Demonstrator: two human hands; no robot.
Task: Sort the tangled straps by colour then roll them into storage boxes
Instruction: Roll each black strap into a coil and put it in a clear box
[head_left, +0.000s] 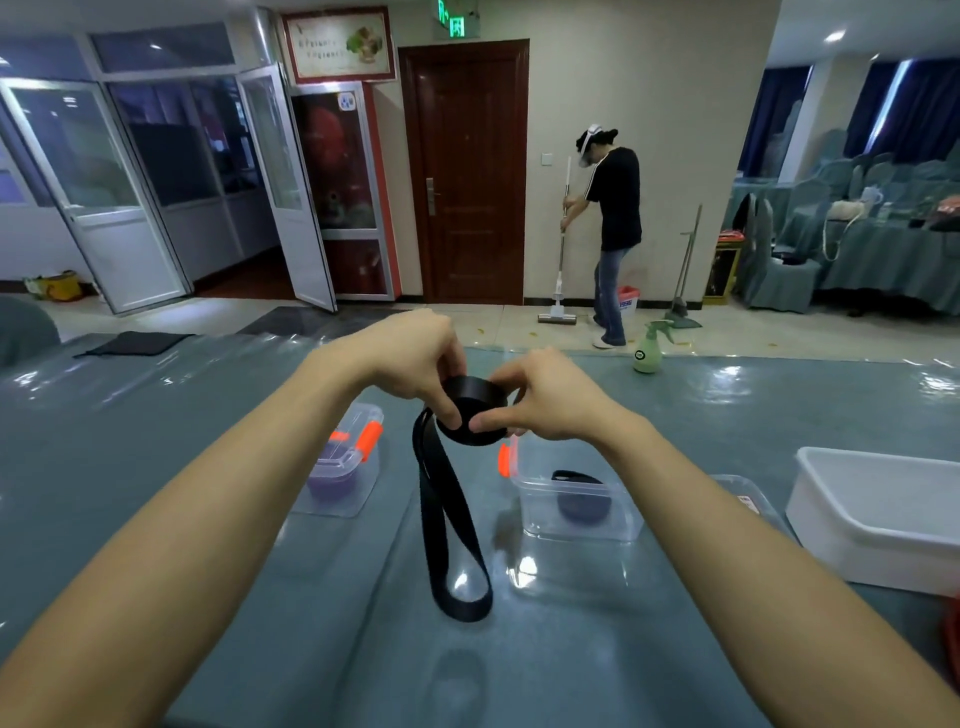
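A black strap (451, 525) is partly wound into a thick roll held above the table, and its loose end hangs down in a long loop to the tabletop. My left hand (415, 358) grips the roll from the left and top. My right hand (540, 400) pinches it from the right, thumb on its face. Below on the right stands an open clear storage box (574, 506) with an orange latch, holding a dark rolled strap. On the left a closed clear box (345, 462) with orange latches holds a purple roll.
A white plastic tub (883, 514) stands at the right edge, with a clear lid (748, 499) lying flat beside it. A green spray bottle (648, 348) and a folded black cloth (137, 344) sit at the table's far side. A person mops the floor beyond.
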